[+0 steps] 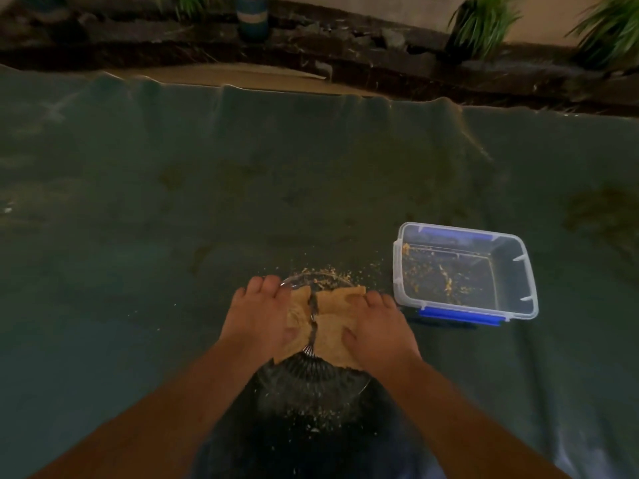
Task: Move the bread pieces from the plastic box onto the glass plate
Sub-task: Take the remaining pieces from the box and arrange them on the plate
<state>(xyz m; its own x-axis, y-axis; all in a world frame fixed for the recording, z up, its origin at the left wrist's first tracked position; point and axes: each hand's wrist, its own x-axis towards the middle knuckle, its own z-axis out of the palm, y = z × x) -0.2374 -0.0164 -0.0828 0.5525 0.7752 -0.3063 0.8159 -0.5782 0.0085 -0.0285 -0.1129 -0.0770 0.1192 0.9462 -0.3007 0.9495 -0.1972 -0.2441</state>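
Two flat tan bread pieces lie side by side over the glass plate (311, 378) with a narrow gap between them. My left hand (259, 316) holds the left bread piece (298, 318), thumb on top. My right hand (377, 326) grips the right bread piece (332, 337) the same way. The clear plastic box (518, 271) with blue clips stands to the right of the plate, holding only crumbs and one small scrap in its far left corner.
A dark green cloth (173, 202) covers the surface, with crumbs scattered around the plate. Beyond its far edge runs a dark ledge with potted plants (480, 22) and a blue pot (252, 15).
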